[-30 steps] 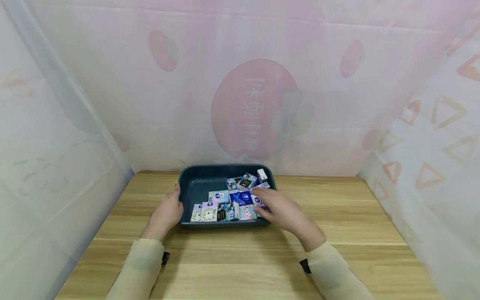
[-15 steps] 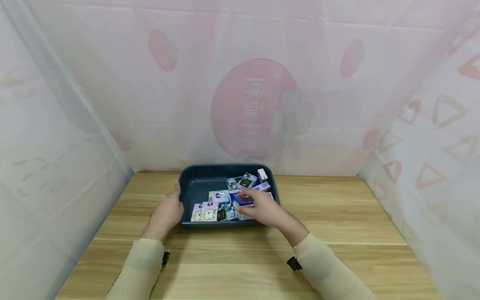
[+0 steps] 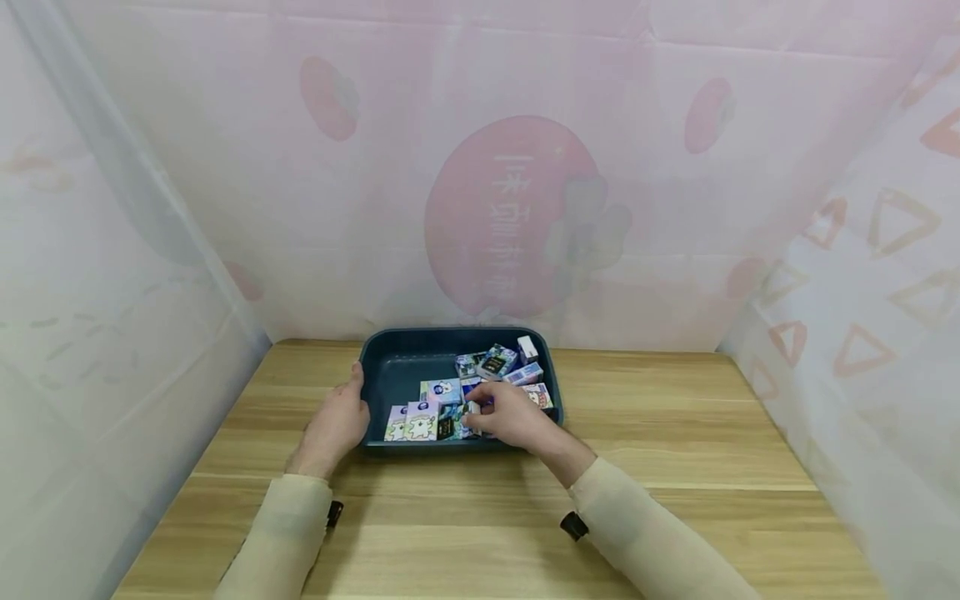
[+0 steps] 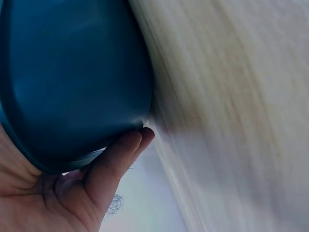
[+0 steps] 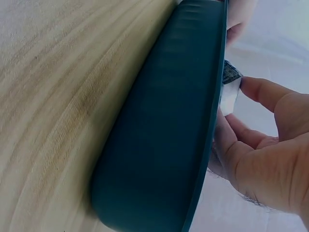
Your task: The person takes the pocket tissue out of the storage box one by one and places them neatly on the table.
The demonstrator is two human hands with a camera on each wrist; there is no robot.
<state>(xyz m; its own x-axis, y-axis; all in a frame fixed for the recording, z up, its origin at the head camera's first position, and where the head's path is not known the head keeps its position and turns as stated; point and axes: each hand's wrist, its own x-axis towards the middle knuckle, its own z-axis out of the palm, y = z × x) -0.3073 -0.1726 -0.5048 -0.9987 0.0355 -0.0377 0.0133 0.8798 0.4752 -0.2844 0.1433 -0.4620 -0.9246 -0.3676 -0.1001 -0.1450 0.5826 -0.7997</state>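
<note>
A dark teal tray (image 3: 450, 448) holds several small printed packs. The left hand (image 3: 333, 423) grips the tray's left side, thumb over the rim; in the left wrist view its fingers (image 4: 113, 166) lie against the outer wall of the tray (image 4: 77, 82). Over the front right part of the tray, the right hand (image 3: 513, 415) pinches a small pack. The right wrist view shows that pack's pale end (image 5: 231, 94) between the thumb and fingers of the right hand (image 5: 270, 145), just beyond the rim. Two pale cartoon packs (image 3: 422, 422) stand side by side at the tray's front left.
Around the tray is a wooden table (image 3: 660, 417). A pale printed curtain (image 3: 375, 208) rises behind it, with more curtain at both sides. Other packs, including a dark-labelled one (image 3: 496, 362) and a white-ended one (image 3: 527, 349), lie at the tray's back right.
The right hand has moved left from the tray's right side to its front middle and now pinches a pack. A cartoon pack at the right has come into view. The left hand stays on the tray.
</note>
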